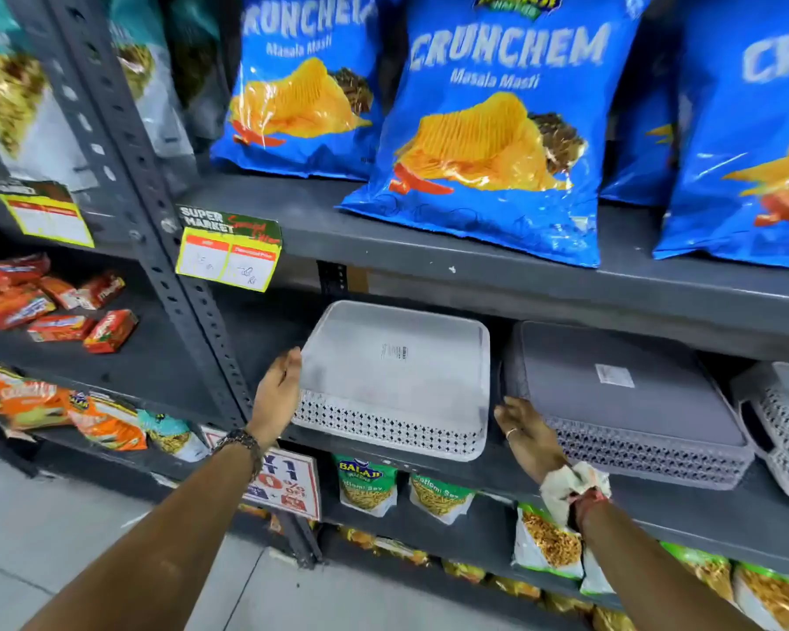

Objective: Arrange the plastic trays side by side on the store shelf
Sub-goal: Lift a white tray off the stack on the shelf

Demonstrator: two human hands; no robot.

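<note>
A pale grey rectangular plastic tray [395, 380], upside down with a smooth frosted base, a small barcode label and lattice-perforated side walls, lies on the dark grey metal shelf [702, 516], just beside a stack of darker grey-lilac trays [629, 403] of the same lattice pattern. The left hand [279, 389] presses flat and open-palmed on the pale tray's left edge, grasping nothing. The right hand [527, 432] rests with fingers spread in the gap between the two, also holding nothing, while glossy blue crisp bags [497, 129] stand on the shelf above.

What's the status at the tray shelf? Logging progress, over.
Left hand open against the light grey plastic tray; right hand open at the darker grey plastic tray stack. Both sit side by side on the grey metal shelf. Nothing blocking.
</note>
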